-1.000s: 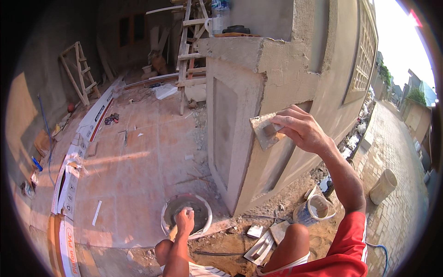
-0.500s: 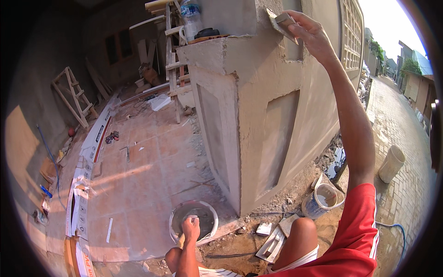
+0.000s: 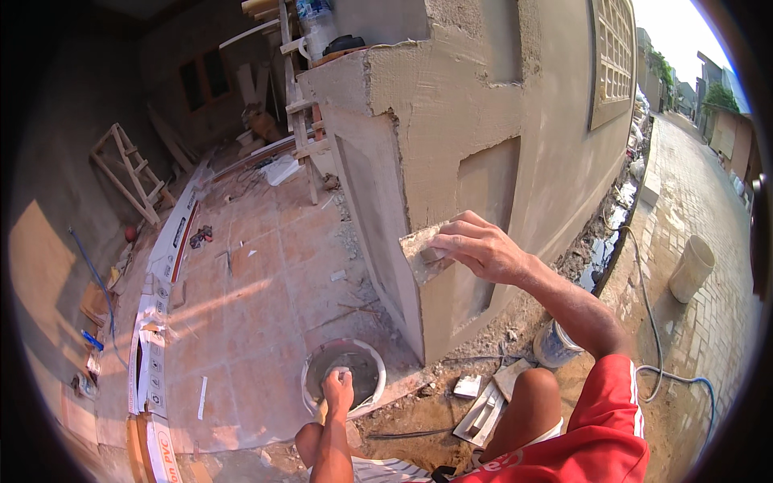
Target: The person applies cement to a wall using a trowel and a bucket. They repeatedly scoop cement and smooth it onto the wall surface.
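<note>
My right hand (image 3: 475,249) grips a small square plastering float (image 3: 421,256) with a mortar-smeared face, held at the plastered corner of the wall pillar (image 3: 427,177), above a recessed panel. At the lower middle, my left hand (image 3: 338,390) is closed on a tool with a pale wooden handle (image 3: 320,414), over the near side of a white-rimmed basin (image 3: 374,358) of grey wet mix. The tool's working end is not clear. The pillar's upper face carries rough, ridged plaster, and a dark object (image 3: 346,43) lies on its ledge.
A wooden ladder (image 3: 294,105), trestle (image 3: 121,169) and long cartons (image 3: 149,338) are on the left. On the right are buckets (image 3: 691,266), a hose (image 3: 692,378) and a paved lane (image 3: 700,193). Board offcuts (image 3: 483,410) lie by my knee; a rubble-edged gutter (image 3: 604,258) runs along the wall.
My right hand rose with the float to the upper wall half a second ago, then came down to the lower corner. My left hand stays at the basin; the view has shifted somewhat.
</note>
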Demonstrator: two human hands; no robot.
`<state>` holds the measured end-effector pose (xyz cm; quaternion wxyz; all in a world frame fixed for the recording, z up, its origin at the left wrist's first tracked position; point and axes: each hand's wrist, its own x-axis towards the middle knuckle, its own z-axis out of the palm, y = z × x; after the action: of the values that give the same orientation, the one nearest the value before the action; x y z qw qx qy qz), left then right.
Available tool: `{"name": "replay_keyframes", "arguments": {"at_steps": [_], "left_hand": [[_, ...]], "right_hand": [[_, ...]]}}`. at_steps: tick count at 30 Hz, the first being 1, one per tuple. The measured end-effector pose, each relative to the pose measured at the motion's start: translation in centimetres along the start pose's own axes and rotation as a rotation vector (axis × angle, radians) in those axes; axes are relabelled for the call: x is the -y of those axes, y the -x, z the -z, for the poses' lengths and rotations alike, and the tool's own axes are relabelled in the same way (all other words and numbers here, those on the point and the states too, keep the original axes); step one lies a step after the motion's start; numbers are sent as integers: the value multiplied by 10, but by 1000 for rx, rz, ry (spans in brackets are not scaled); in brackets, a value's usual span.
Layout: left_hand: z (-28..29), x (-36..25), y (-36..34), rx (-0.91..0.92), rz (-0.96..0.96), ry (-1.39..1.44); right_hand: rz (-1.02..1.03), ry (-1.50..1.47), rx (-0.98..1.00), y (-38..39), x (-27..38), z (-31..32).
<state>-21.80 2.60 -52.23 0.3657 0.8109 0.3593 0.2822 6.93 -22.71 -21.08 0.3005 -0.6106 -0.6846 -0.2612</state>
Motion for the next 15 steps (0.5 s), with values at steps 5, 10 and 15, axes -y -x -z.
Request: {"name": "replay_keyframes", "arguments": {"at_steps": [5, 10, 15], "left_hand": [[9, 14, 1, -54, -12, 11], [14, 8, 4, -61, -7, 20], [14, 9, 3, -35, 15, -6]], "right_hand": [[-536, -997, -498, 8, -3, 37], [-545, -1303, -749, 1, -66, 80], [-636, -976, -883, -15, -94, 113]]}}
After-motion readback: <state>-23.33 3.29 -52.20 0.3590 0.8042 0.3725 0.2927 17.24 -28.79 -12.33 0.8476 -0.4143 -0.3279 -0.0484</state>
